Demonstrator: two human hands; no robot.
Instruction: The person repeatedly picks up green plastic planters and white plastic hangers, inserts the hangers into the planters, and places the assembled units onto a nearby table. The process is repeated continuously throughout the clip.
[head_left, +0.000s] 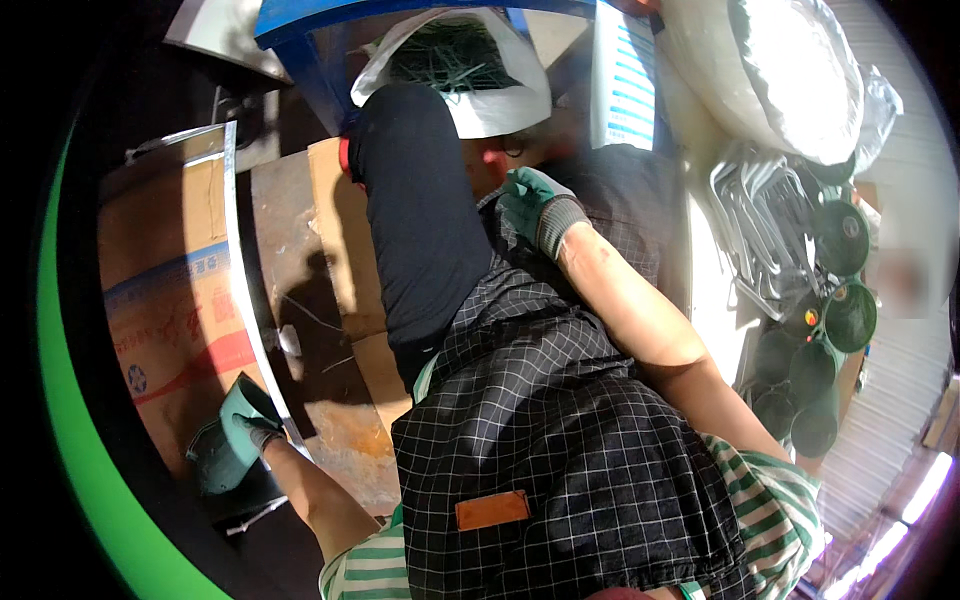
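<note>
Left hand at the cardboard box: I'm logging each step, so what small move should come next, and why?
Probably close the left hand on the metal strip. The gloved hand sits at its lower end beside the cardboard box, while the right hand rests on the checked apron.

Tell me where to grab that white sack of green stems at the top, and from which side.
Grip the white sack by its folded-back rim on the near edge, coming from below its mouth, where the gloved right hand is closest. The mouth gapes open toward the camera and the green stems lie loose inside, so the stiff rolled rim likely gives the firmest hold.
</note>
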